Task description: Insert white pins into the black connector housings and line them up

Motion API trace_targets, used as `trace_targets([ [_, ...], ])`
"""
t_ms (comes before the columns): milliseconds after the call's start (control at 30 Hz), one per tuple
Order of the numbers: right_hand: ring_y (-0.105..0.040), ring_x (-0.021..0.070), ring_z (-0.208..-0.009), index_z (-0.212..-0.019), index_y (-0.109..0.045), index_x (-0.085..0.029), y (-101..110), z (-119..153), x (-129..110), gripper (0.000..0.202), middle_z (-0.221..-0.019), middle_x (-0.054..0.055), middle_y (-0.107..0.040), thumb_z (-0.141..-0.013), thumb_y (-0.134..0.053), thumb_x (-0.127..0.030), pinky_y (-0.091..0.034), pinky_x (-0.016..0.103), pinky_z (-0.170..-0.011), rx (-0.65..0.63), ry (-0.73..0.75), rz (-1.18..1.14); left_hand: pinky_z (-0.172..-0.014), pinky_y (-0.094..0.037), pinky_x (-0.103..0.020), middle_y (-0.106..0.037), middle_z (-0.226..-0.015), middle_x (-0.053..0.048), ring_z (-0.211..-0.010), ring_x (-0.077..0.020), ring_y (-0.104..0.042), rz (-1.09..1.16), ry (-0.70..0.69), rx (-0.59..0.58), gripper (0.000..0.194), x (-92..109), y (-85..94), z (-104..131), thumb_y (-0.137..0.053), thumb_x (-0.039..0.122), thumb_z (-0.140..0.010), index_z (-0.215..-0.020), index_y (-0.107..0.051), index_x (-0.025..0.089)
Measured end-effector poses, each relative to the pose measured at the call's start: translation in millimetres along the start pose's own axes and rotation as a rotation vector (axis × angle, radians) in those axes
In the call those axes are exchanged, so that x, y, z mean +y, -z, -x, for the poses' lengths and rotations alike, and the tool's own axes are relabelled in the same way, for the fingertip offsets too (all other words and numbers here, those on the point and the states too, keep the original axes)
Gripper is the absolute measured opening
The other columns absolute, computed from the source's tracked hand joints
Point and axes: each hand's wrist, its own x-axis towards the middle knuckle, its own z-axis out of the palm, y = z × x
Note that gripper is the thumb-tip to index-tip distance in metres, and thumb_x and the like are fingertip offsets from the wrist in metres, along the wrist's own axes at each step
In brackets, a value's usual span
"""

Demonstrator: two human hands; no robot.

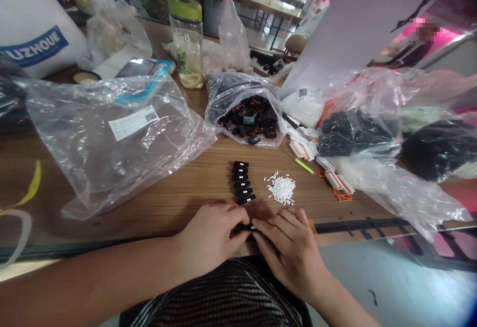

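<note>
At the table's front edge, my left hand (216,230) pinches a small black plastic connector housing (246,227). My right hand (288,237) closes thumb and forefinger at the housing's right end, where a small white peg (253,227) shows at the fingertips. How far that peg sits inside the housing is hidden. Just beyond my fingers, several black connector housings (243,184) with white spots on top lie in a curved column. To their right is a loose heap of small white pegs (282,189).
Behind the column, an open clear bag (244,83) holds many black housings with orange parts. A large clear bag (89,133) with a label lies left. A green-lidded bottle (191,43) stands at the back. A yellow-green stick (304,166) and white-orange pieces (337,180) lie right.
</note>
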Motion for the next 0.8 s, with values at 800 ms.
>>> trace_targets([
  [800,-0.062,0.019,-0.084,-0.091,-0.069,-0.022,2,-17,31,0.006,-0.083,0.002,-0.07,-0.091,-0.063,-0.024,-0.041,0.038,-0.084,-0.151,-0.12,-0.103,-0.066,-0.051,-0.031,-0.065,-0.09,-0.004,-0.078,-0.0189,-0.064,-0.219,-0.15,0.164,0.013,3,1.1,8,-0.062,0.032,-0.091,-0.093,-0.066,0.019],
])
